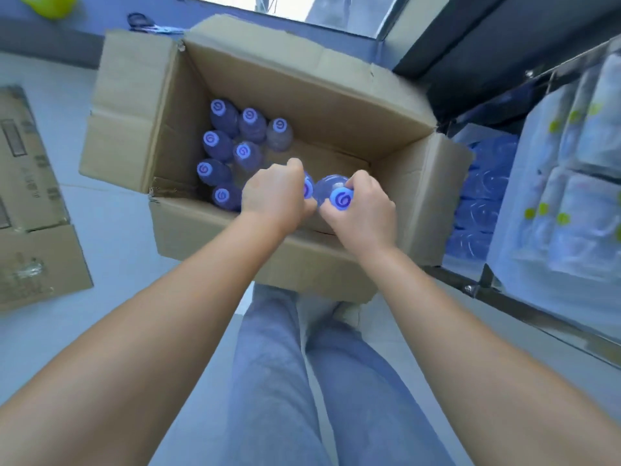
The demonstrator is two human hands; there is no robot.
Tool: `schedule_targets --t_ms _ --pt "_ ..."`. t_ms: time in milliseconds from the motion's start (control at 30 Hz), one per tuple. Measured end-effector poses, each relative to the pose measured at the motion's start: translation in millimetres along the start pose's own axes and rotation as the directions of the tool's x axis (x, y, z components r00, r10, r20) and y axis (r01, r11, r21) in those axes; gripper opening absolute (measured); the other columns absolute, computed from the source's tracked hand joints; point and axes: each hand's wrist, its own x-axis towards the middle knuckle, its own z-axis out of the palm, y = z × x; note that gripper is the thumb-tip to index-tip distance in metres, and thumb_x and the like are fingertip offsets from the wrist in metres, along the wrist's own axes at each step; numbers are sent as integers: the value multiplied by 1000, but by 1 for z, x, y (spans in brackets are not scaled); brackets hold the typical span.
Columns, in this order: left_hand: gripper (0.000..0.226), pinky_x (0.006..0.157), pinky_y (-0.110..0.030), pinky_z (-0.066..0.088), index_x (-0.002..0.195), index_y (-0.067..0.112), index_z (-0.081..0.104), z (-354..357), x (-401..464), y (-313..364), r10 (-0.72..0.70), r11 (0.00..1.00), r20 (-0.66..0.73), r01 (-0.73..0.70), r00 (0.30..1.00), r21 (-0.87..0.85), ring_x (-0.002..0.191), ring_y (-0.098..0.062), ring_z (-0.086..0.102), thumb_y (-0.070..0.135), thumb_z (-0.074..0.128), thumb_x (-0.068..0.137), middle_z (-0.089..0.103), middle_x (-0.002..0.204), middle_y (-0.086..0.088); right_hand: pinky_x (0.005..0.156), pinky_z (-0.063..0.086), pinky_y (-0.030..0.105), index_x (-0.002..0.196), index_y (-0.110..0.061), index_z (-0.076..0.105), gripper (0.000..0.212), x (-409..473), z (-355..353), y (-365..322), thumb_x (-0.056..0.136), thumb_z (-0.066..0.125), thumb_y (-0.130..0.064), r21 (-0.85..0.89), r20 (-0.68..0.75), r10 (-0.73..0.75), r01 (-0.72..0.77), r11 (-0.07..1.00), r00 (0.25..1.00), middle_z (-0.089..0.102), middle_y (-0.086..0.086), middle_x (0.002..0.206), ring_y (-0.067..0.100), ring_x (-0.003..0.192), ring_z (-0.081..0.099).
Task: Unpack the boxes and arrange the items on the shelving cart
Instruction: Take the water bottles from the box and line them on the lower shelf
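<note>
An open cardboard box [295, 89] stands on the floor in front of me. Several clear water bottles with blue caps [235, 142] stand upright in its left half. My right hand [363, 210] is closed around the neck of one bottle [331, 190], whose blue cap shows between the fingers. My left hand [275, 193] is closed over another bottle [307, 188] right beside it; only a sliver of its cap shows. The shelving cart [497, 290] stands to the right, with blue bottles [484, 193] lying on a lower shelf.
Wrapped packs with yellow-green dots [578, 183] fill the cart's upper shelf. A closed cardboard box [30, 210] lies on the floor at left. Scissors [148, 25] and a yellow-green object [50, 3] sit beyond the open box. My legs in jeans [302, 381] are below.
</note>
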Motion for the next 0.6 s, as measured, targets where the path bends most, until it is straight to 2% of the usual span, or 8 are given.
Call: schedule_targets --t_ms 100,267,600 --pt "36 67 -34 32 100 6 47 -5 -54 39 -29 998 -87 23 996 -65 100 -39 56 37 59 84 60 107 -20 63 28 29 83 -17 37 29 -43 -42 22 76 63 -28 65 -42 -19 22 998 999 48 -3 86 24 75 46" --pt "38 66 -33 31 86 13 40 5 -146 95 -6 988 -143 -17 990 -154 94 -40 56 42 63 79 62 99 -20 61 24 27 78 -21 36 32 -127 -90 73 75 66 -29 117 -117 -20 34 992 993 45 -7 83 19 73 42" --pt "33 62 -29 32 85 14 39 83 -279 171 214 977 -124 -215 969 4 85 -36 58 38 61 80 62 90 -12 58 28 30 76 -13 41 24 -271 -101 190 73 63 -20 217 -213 144 -97 971 966 49 2 76 25 70 46"
